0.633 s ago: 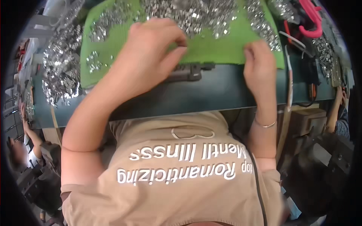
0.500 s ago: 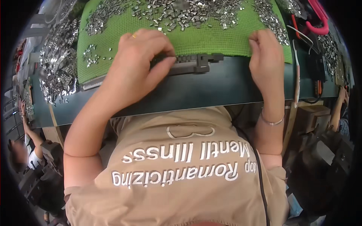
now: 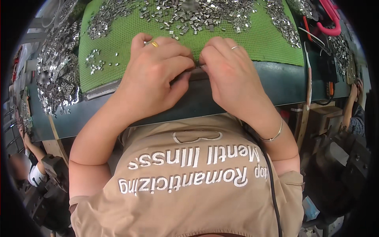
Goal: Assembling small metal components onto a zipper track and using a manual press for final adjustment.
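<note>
My left hand, with a yellow ring, is curled at a long narrow metal bar along the near edge of a green woven mat. Its fingertips are closed at the bar, the thumb beneath. Right beside them, my right hand pinches at the same bar; whatever small thing it may hold is hidden by the fingers. Both hands cover most of the bar. Beyond them, many small silvery metal pieces lie spread over the mat, with a smaller cluster at its left.
A heap of shiny metal parts lies left of the mat. At the right are a pink hook-shaped object, a thin white stick, orange-handled tools and more metal pieces. Other people's arms show at both sides.
My right hand has moved left from the mat's right side to the bar, meeting my left hand's fingertips. My left hand stays at the bar, shifted slightly. The bar's right end is now covered.
</note>
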Demonstrator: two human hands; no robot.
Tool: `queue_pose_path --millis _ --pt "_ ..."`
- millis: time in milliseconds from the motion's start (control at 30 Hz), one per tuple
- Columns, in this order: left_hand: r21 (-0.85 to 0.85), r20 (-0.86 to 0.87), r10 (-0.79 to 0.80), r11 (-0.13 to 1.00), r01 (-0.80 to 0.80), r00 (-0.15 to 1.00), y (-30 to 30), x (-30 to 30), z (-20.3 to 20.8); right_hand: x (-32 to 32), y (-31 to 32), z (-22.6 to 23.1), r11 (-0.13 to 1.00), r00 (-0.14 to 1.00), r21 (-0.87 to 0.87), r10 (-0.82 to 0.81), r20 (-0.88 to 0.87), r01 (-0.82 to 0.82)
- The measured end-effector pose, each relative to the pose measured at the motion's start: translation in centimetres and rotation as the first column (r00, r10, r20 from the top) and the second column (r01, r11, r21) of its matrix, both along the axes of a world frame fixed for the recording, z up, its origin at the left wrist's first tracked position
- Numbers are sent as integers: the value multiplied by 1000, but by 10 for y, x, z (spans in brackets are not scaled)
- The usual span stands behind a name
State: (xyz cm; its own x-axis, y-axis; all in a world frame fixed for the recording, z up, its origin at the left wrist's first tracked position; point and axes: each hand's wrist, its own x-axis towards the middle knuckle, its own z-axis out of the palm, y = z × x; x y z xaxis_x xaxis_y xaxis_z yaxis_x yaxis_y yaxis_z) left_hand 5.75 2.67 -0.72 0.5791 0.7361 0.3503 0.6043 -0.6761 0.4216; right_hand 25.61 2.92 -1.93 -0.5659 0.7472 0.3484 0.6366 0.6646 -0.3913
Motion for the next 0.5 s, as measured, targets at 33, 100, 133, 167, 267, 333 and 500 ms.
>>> queue_pose_path --millis 33,100,133,167,267,333,500 --pt "13 14 -3 1000 3 1000 0 0 1 1 2 5 1000 1000 3 -2 5 2" --pt "-18 57 23 1000 -22 998 2 0 1 3 4 14 999 993 -20 41 114 -39" --pt "-51 103 41 998 -36 994 5 4 0 5 5 16 1000 991 -14 23 131 -21" --pt "-41 77 71 997 -68 995 5 7 0 4 6 16 997 997 -68 38 73 -34" --pt "12 62 75 997 -76 995 3 9 -5 9 17 11 985 999 -167 30 -37 -36" --pt "106 -84 118 988 -109 989 1 11 -5 20 20 14 950 956 -283 50 -289 -135" --pt "103 -86 140 986 -131 986 0 15 -3 116 55 -4 838 915 369 -377 -141 402"
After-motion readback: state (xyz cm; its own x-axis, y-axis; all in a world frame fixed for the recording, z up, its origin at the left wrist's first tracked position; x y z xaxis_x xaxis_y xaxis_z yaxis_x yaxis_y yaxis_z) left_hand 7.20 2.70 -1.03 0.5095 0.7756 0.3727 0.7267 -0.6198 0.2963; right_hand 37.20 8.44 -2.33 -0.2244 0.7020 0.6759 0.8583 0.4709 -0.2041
